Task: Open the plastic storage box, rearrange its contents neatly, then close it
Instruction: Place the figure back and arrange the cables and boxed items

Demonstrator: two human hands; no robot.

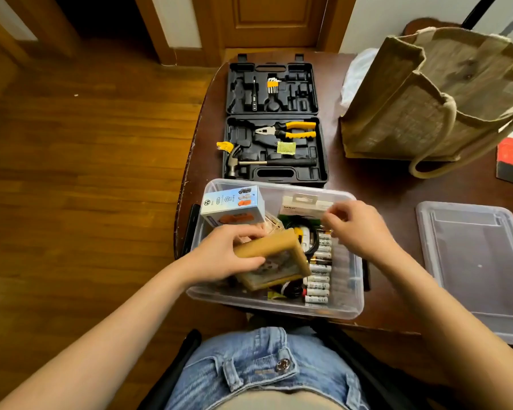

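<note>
Left hand [234,255] has its fingers curled round a tan case [274,260], tilted over the clear storage box [353,279]. Right hand [357,229] hovers over the back of the box, fingertips bunched, can't tell on what. Box sits on a dark wood table [376,190], lid [474,261] off to the right, open toolkit [274,122] behind, wooden floor [86,173] on the left.

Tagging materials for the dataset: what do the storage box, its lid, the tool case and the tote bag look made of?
Storage box: clear glossy plastic; contents show through its walls.
Lid: the same translucent plastic, greyish, with molded ridges.
Tool case: black matte molded plastic with shaped recesses.
Tote bag: coarse woven fabric, probably jute, with pale rope-like handles.
</note>
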